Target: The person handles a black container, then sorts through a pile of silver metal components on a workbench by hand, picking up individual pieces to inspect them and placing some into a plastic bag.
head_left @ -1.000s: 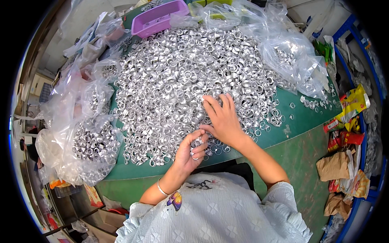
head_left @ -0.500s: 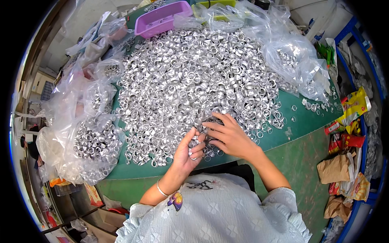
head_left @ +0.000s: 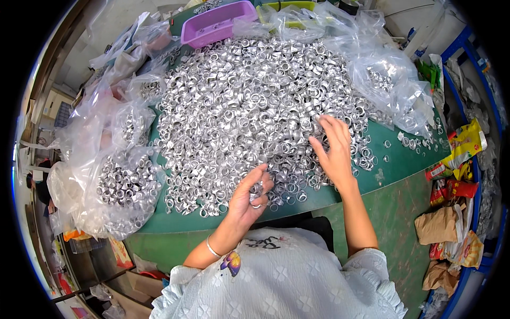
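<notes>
A wide heap of silver metal rings (head_left: 239, 101) covers most of the green table (head_left: 390, 170). At the heap's near edge my left hand (head_left: 249, 194) is curled around several of these rings, which show between the thumb and fingers. My right hand (head_left: 334, 149) is over the right part of the heap with its fingers apart. Its fingertips are at the rings, and no ring is plainly seen in its grasp.
Clear plastic bags of rings (head_left: 127, 186) lie along the left side, and another clear bag (head_left: 393, 90) sits at the back right. A purple tray (head_left: 218, 24) and a yellow-green tray (head_left: 289, 6) stand behind the heap. Blue shelving (head_left: 478, 186) with packets is at the right.
My right hand has left the place beside my left hand and moved right and farther away over the heap. My left hand stays nearly where it was, still holding rings.
</notes>
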Tool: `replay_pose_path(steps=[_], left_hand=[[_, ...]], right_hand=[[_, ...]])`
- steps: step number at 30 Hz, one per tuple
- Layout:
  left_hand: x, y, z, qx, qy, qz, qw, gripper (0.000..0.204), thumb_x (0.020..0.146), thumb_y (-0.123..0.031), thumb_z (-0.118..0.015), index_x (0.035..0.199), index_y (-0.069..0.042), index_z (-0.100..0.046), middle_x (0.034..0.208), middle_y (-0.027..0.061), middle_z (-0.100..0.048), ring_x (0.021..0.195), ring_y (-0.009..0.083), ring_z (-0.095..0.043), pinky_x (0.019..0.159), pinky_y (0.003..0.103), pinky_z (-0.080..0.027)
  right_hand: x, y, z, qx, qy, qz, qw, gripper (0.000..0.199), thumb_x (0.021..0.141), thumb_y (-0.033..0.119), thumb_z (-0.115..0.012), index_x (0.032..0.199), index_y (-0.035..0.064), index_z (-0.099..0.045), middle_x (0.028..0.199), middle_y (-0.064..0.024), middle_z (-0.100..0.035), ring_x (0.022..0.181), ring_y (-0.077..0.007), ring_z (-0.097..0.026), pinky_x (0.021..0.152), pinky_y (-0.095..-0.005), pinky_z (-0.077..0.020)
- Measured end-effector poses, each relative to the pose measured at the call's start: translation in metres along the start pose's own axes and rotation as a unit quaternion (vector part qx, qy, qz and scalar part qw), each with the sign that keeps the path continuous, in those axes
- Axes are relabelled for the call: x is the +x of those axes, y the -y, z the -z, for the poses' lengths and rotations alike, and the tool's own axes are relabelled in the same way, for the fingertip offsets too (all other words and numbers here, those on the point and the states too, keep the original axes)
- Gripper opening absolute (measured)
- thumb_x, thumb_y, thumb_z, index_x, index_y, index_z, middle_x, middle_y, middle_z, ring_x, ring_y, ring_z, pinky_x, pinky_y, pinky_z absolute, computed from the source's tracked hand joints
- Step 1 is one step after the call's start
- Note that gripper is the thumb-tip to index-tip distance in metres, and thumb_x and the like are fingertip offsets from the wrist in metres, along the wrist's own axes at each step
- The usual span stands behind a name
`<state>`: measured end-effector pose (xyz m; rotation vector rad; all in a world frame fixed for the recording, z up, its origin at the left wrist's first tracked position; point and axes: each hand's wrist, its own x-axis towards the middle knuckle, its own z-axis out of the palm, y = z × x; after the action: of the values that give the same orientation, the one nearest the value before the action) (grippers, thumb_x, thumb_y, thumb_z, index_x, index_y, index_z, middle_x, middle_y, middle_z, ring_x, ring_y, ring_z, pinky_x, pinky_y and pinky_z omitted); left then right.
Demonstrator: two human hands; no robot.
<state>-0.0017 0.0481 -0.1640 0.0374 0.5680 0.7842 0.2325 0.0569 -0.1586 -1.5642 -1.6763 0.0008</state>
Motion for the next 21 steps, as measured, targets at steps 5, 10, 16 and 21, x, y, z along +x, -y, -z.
replay_pose_path(steps=[5,10,16,21], left_hand=[[-0.001,0.003,-0.001,0.066,0.011,0.008,0.998,0.026,0.087,-0.007,-0.058,0.113,-0.003,-0.055,0.089,0.0036,-0.051,0.069,0.0090,-0.045,0.036,0.013,-0.028],[-0.005,0.001,-0.006,0.079,-0.001,0.031,0.996,0.018,0.088,-0.008,-0.055,0.105,-0.003,-0.054,0.084,0.0024,-0.045,0.066,0.0073,-0.040,0.034,0.013,-0.027],[-0.005,0.002,-0.004,0.058,0.009,0.041,0.997,0.014,0.089,-0.010,-0.056,0.101,-0.004,-0.055,0.080,0.0021,-0.044,0.064,0.0070,-0.040,0.034,0.014,-0.027],[-0.006,0.003,-0.007,0.072,0.012,0.060,0.996,0.011,0.092,-0.016,-0.053,0.093,-0.005,-0.054,0.079,0.0021,-0.044,0.063,0.0072,-0.040,0.034,0.014,-0.026]], right_hand=[[-0.012,0.014,-0.018,-0.030,0.102,0.061,0.992,0.045,0.075,0.017,-0.072,0.114,0.0045,-0.055,0.132,-0.0172,-0.041,0.123,-0.0384,-0.036,0.098,-0.0458,-0.0338],[-0.025,0.014,-0.018,-0.016,0.102,0.059,0.993,0.039,0.072,0.016,-0.072,0.107,0.0047,-0.058,0.129,-0.0149,-0.044,0.123,-0.0364,-0.039,0.099,-0.0478,-0.0327],[-0.029,0.018,-0.006,-0.002,0.074,0.091,0.993,0.023,0.074,0.011,-0.070,0.095,0.0034,-0.062,0.114,-0.0101,-0.056,0.114,-0.0311,-0.048,0.097,-0.0458,-0.0355],[-0.009,0.013,-0.010,0.030,-0.023,0.027,0.999,0.014,0.073,0.007,-0.068,0.086,0.0048,-0.064,0.098,-0.0067,-0.059,0.095,-0.0255,-0.052,0.080,-0.0378,-0.0373]])
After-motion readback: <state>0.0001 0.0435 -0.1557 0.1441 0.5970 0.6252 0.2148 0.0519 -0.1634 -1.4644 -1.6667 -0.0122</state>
